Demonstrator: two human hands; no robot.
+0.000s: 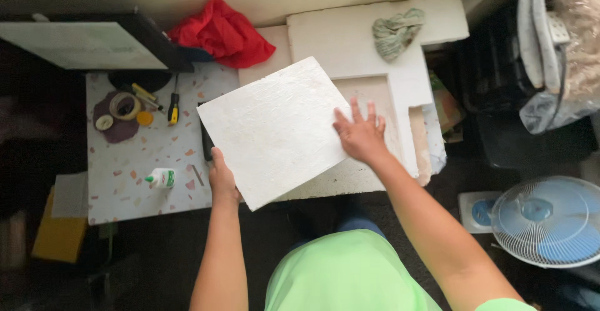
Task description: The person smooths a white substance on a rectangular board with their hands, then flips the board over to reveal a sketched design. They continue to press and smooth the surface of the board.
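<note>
left hand [223,180] grips edge of rough white square foam board [273,130]; right hand [361,133] flat, fingers spread on it.

I see open room on the speckled desk [134,186] between the glue bottle [162,178] and the tape roll [124,106]; the screwdriver [174,108] and red cloth [222,31] crowd its far edge, and the fan [550,220] blocks the right.

Single head-worn view, steeply downward, close above a speckled table [134,180].
</note>
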